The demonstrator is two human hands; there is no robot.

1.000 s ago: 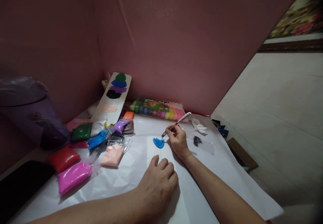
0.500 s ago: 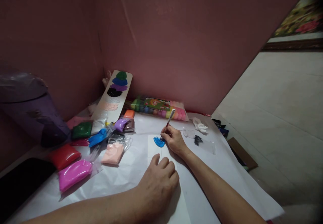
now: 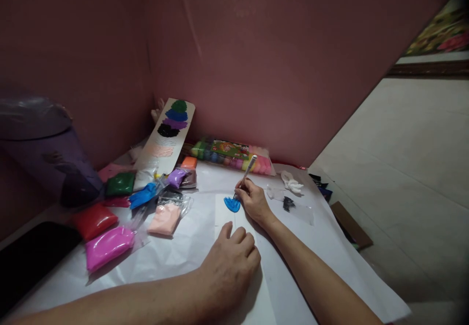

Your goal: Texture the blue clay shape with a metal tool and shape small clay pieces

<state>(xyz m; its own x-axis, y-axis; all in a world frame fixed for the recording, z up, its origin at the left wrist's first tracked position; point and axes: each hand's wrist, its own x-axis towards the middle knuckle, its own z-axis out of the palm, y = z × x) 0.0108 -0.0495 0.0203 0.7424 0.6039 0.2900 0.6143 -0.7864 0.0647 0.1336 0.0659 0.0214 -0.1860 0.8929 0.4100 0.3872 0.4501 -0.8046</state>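
My right hand (image 3: 254,202) pinches a slim fork (image 3: 248,172) with a pale, ridged handle. The fork's tines point down at a flattened patch of blue modelling clay (image 3: 231,204), and I cannot tell how deep they press. Grooves run across the clay, which lies near the far end of a white card strip (image 3: 222,217) with thin drawn lines. Nearer to me, my left hand (image 3: 234,259) rests on the strip, thumb apart and fingers loosely bent, with nothing visible in it. Its fingertips are partly hidden.
At left lie bags of clay: pink (image 3: 110,249), red (image 3: 95,220), peach (image 3: 164,219), blue (image 3: 143,196). A card with coloured patches (image 3: 169,130) leans behind them. A clay pack (image 3: 234,156) lies against the wall. White clay (image 3: 291,182) and a black piece (image 3: 288,204) are at right.
My right hand and the fork have shifted very slightly, with the tines still at the blue clay, whose grooves look a little more marked. My left hand stays in place.
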